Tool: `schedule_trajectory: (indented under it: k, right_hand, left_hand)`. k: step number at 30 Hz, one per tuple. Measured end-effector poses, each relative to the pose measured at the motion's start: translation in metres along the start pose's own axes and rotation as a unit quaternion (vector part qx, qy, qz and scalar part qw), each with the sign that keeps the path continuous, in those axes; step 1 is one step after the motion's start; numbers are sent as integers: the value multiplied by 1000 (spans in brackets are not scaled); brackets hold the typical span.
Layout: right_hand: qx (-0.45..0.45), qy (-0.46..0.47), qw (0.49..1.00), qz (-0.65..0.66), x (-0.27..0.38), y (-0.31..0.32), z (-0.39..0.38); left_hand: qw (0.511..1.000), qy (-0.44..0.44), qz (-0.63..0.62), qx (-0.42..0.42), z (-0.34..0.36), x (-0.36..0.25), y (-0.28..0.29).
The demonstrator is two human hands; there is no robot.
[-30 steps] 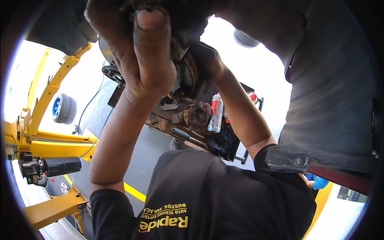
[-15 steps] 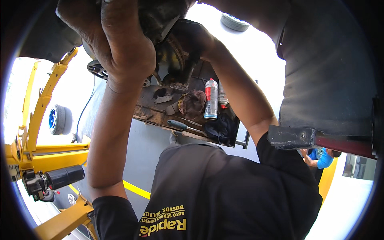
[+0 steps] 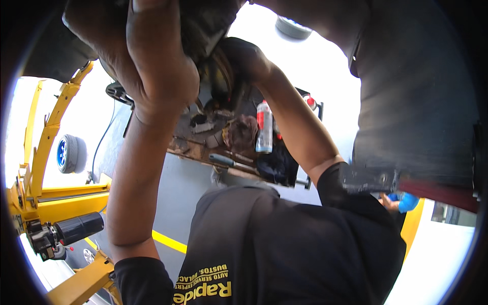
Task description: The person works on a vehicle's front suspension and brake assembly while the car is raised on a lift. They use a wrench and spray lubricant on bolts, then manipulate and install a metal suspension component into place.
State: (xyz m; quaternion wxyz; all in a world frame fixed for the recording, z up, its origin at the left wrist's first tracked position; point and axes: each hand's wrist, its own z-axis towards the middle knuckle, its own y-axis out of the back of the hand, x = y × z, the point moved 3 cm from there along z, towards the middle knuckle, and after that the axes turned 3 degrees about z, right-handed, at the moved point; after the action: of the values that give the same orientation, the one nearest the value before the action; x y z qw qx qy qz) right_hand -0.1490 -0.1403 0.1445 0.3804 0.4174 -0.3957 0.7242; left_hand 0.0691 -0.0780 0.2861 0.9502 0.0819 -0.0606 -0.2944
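Note:
Overhead, my left hand (image 3: 157, 61) reaches up against a dark vehicle part (image 3: 203, 25); its fingers run into shadow and past the upper edge. My right hand (image 3: 246, 58) is beside a curved, brownish metal rim (image 3: 222, 68), its fingers lost in the dark. What either hand grips, if anything, is hidden. Below them, a worn work cart (image 3: 190, 145) carries a red and silver spray can (image 3: 264, 127), a crumpled brown rag (image 3: 241, 133), a small grey block (image 3: 203, 127), a screwdriver with a grey-blue handle (image 3: 222, 159) and a black cloth (image 3: 277, 165).
A yellow lift frame (image 3: 58, 122) with a black cylinder (image 3: 80, 228) stands at left. Dark vehicle panels (image 3: 412, 101) hang at right. Tires rest on the floor at left (image 3: 71, 153) and far off (image 3: 293, 28). Another person (image 3: 399, 202) is at the right.
My right hand has moved slightly down and left, its forearm shifting left. A red-capped can now shows beyond that forearm. The left hand stays nearly in place; the view has shifted slightly.

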Motion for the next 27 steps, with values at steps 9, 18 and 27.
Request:
schedule_trajectory:
  k: [9,18,27]
  right_hand:
    - [29,222,921,-319,20,-7,-11]
    - [70,284,895,-336,14,-2,-9]
    - [-14,43,998,-49,-8,9,5]
  left_hand:
    - [995,-16,32,-90,-1,-2,-1]
    - [998,-4,4,-63,-5,5,-3]
    - [988,-29,-133,-73,10,1,-6]
